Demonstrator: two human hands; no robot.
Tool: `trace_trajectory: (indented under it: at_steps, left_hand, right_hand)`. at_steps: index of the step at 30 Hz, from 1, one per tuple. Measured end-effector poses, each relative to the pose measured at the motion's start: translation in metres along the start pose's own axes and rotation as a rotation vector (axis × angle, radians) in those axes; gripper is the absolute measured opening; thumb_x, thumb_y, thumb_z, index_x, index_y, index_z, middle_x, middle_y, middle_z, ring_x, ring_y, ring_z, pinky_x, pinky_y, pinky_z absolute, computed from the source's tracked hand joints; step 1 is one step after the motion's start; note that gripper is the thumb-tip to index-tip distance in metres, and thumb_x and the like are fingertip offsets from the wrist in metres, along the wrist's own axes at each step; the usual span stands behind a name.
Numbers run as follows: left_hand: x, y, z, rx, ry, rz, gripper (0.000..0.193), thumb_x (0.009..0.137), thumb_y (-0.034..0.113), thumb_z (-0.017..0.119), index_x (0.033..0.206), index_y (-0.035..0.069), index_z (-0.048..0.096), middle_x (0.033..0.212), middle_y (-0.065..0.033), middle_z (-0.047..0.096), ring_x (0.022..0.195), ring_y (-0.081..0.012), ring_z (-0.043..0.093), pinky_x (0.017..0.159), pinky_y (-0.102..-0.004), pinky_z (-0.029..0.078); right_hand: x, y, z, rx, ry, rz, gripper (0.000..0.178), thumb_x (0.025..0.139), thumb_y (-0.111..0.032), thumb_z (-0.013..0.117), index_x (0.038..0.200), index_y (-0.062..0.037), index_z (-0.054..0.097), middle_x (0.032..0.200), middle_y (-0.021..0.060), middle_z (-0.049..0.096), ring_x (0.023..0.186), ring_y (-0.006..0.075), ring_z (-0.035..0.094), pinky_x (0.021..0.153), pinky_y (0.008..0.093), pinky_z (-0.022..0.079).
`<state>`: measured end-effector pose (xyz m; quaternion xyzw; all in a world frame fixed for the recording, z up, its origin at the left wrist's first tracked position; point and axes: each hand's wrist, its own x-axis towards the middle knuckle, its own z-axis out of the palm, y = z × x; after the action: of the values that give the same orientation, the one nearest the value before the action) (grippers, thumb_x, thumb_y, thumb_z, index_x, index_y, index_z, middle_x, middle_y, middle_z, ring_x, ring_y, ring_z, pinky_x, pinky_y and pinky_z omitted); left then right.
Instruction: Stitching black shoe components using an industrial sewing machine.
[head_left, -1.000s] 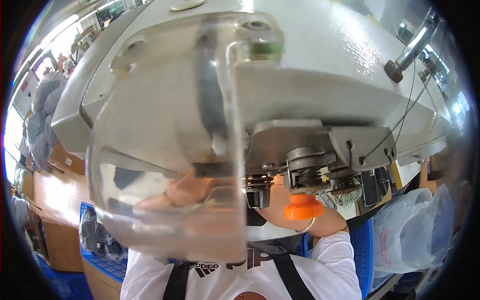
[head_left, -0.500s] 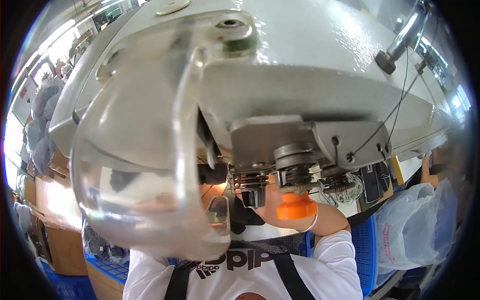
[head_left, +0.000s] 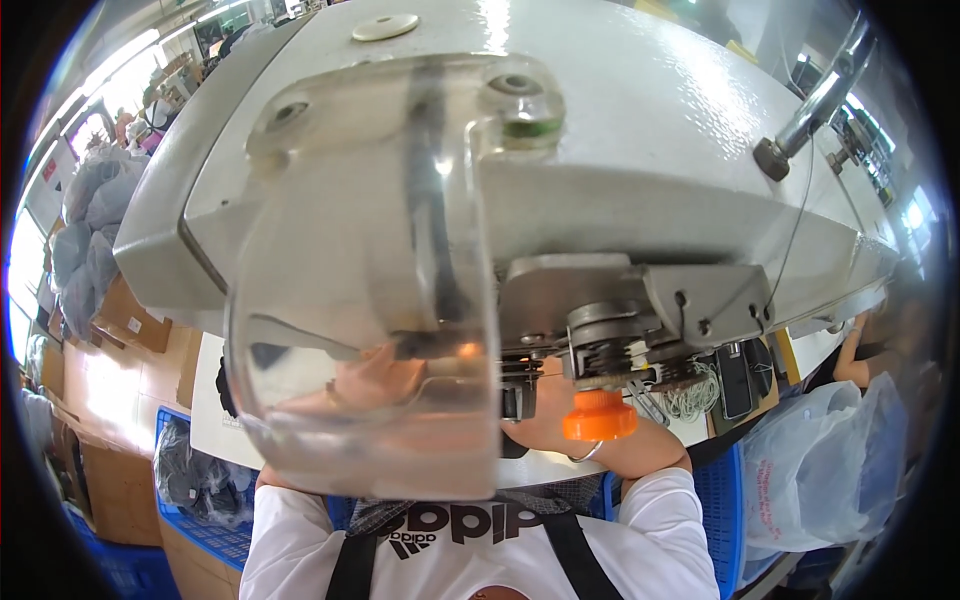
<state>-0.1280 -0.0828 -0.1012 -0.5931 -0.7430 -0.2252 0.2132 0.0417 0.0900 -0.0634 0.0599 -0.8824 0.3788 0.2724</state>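
A pale sewing machine head (head_left: 620,150) fills much of the view. Its clear plastic guard (head_left: 340,240) stands in front of my left hand (head_left: 375,380), which shows through it blurred and distorted. My right forearm (head_left: 645,450), with a bracelet (head_left: 586,452) at the wrist, reaches in behind an orange knob (head_left: 600,415) and the metal thread tension discs (head_left: 600,340). Most of my right hand (head_left: 545,425) is hidden there. A bit of black material (head_left: 512,447) shows beside it. What either hand grips cannot be made out.
Blue baskets stand at both sides; the left basket (head_left: 215,545) holds dark bagged items. A clear plastic bag (head_left: 820,470) hangs at right. Tangled pale thread (head_left: 692,398) and a dark phone-like device (head_left: 735,380) lie on the table. Cardboard boxes (head_left: 125,490) stand at far left.
The view has shifted, so the guard and tension discs appear farther right. The guard now covers more of the work area, and less black material shows between the hands.
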Motion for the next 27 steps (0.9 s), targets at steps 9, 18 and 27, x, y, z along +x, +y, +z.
trace_trajectory:
  at_steps: [9, 18, 27]
  left_hand:
    - [0.009, -0.013, 0.012, 0.295, 0.239, 0.308, 0.005, 0.074, 0.022, 0.064, 0.071, 0.018, 0.062, 0.08, -0.0007, 0.059, 0.063, -0.0137, 0.058, 0.059, -0.0328, 0.049]
    - [0.03, -0.006, -0.004, 0.164, 0.197, 0.348, 0.003, 0.073, 0.016, 0.065, 0.075, 0.014, 0.063, 0.081, -0.0036, 0.06, 0.067, -0.0175, 0.059, 0.062, -0.0343, 0.049]
    - [0.041, 0.028, -0.018, 0.035, 0.163, 0.386, 0.006, 0.073, 0.01, 0.065, 0.079, 0.01, 0.063, 0.083, -0.0069, 0.062, 0.072, -0.0218, 0.06, 0.065, -0.0361, 0.049]
  right_hand:
    - [0.001, 0.013, -0.019, -0.184, -0.099, -0.023, 0.035, 0.08, -0.004, 0.056, 0.112, -0.0114, 0.064, 0.101, 0.0039, 0.066, 0.083, 0.0223, 0.064, 0.067, 0.0333, 0.052]
    - [0.003, 0.016, -0.024, -0.404, -0.072, -0.128, 0.039, 0.072, -0.008, 0.06, 0.108, -0.0218, 0.068, 0.09, 0.0035, 0.063, 0.073, 0.0248, 0.06, 0.057, 0.0355, 0.046]
    - [0.009, 0.01, -0.025, -0.404, -0.119, -0.049, 0.033, 0.075, -0.013, 0.06, 0.106, -0.0207, 0.068, 0.084, 0.004, 0.062, 0.073, 0.0241, 0.061, 0.058, 0.0381, 0.046]
